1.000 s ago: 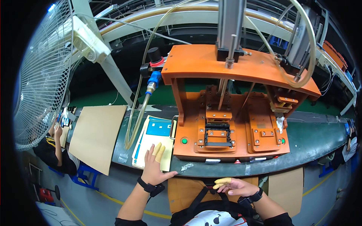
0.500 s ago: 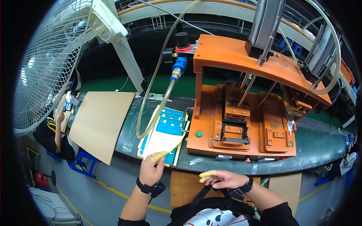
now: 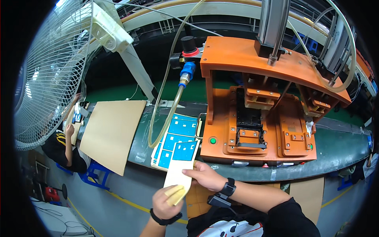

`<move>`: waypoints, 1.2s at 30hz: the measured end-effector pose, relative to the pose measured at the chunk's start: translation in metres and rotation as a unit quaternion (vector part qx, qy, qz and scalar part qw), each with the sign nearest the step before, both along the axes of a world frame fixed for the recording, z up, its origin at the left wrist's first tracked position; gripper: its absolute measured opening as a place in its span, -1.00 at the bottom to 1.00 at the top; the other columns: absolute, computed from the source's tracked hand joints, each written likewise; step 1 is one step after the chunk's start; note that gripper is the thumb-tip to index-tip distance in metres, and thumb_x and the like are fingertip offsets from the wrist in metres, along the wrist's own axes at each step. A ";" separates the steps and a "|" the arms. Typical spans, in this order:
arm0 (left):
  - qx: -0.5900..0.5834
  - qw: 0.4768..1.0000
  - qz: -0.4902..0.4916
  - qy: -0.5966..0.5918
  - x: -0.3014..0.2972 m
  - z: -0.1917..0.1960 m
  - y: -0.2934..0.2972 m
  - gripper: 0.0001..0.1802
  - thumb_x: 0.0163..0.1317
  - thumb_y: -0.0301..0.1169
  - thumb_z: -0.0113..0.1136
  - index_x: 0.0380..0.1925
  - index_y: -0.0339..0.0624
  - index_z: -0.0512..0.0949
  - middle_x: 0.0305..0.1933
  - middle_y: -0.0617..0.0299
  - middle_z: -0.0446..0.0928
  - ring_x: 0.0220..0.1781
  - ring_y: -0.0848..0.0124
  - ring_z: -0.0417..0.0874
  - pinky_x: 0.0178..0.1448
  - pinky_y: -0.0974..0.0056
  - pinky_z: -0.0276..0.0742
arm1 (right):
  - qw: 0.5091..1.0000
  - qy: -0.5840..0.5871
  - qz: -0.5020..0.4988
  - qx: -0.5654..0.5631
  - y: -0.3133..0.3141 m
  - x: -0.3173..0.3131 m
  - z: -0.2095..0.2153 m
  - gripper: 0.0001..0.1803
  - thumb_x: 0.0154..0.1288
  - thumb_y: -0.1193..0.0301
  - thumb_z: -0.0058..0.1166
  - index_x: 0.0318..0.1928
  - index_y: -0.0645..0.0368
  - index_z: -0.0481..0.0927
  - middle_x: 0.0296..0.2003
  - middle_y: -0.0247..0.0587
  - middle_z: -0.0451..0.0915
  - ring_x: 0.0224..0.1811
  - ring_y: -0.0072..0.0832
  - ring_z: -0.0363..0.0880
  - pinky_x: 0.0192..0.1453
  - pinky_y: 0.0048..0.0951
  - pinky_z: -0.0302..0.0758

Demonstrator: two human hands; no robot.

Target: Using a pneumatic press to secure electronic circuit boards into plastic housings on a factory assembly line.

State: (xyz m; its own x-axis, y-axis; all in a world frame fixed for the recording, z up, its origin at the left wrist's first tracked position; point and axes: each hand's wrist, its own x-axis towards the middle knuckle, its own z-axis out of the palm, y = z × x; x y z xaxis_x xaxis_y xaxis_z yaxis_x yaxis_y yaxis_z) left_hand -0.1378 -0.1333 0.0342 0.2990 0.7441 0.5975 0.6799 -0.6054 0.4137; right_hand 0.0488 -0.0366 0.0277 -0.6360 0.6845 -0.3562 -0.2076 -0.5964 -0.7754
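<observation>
Standing on the bench (image 3: pixel 237 172): orange press (image 3: pixel 276 65), its left tool head (image 3: pixel 261 94) raised above the black fixture (image 3: pixel 245 123); half a second ago it sat lower.
Sheet stack (image 3: pixel 183 125): blue-and-pale sheets just left of the press; more blue shows than before, when a pale sheet lay across it.
Held sheet (image 3: pixel 180 170): pale with a blue upper end, held up at the bench's near edge; earlier it lay on the stack, one corner pinched.
Shirt print (image 3: pixel 231 229): dark marks on white, partly cut off.
Left hand (image 3: pixel 167 203): lower and nearer the body now, yellow-covered fingers pressed together, pinching the sheet's lower end.
Right hand (image 3: pixel 207 176): newly on the sheet, thumb on its face, pinching the right edge; the other fingers mostly hidden behind.
Front label (image 3: pixel 240 163): small, pale, unreadable.
</observation>
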 end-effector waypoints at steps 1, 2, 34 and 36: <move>-0.003 1.000 -0.006 0.012 0.007 -0.006 -0.003 -0.62 -0.16 -0.52 0.42 -0.22 -0.20 0.69 -0.03 0.09 0.65 -0.09 0.05 0.70 -0.02 0.10 0.63 | 0.999 0.022 -0.017 0.043 -0.001 -0.002 -0.012 -0.62 0.47 0.38 0.06 0.20 0.25 0.42 0.06 -0.21 0.62 0.07 -0.50 0.61 0.11 -0.44 0.58; -0.068 0.997 -0.022 0.024 0.016 0.002 -0.004 -0.57 -0.10 -0.40 0.44 -0.15 -0.23 0.66 0.08 0.04 0.59 0.08 0.01 0.62 0.15 0.04 0.54 | 0.995 0.042 -0.037 0.086 -0.001 -0.003 -0.026 -0.65 0.44 0.42 0.09 0.16 0.28 0.46 0.03 -0.21 0.64 0.05 -0.52 0.61 0.09 -0.45 0.58; -0.375 0.611 -0.232 -0.658 0.117 -0.039 0.020 -0.76 0.31 -0.37 0.27 -0.15 -0.35 0.60 -0.15 0.06 0.66 -0.16 0.33 0.63 -0.02 0.26 0.56 | 0.869 -0.238 -0.348 0.259 -0.190 0.304 -0.029 -0.74 0.33 0.44 0.24 -0.01 0.27 0.65 -0.17 -0.23 0.72 -0.14 -0.56 0.67 -0.01 -0.45 0.58; -0.400 0.568 -0.265 -0.668 0.121 -0.041 0.025 -0.72 0.29 -0.33 0.30 -0.11 -0.30 0.62 -0.13 0.04 0.68 -0.06 0.26 0.67 0.10 0.22 0.58 | 0.863 -0.136 -0.471 0.120 -0.231 0.338 -0.083 -0.73 0.37 0.46 0.19 0.03 0.31 0.59 -0.12 -0.24 0.68 -0.11 -0.54 0.65 0.04 -0.49 0.56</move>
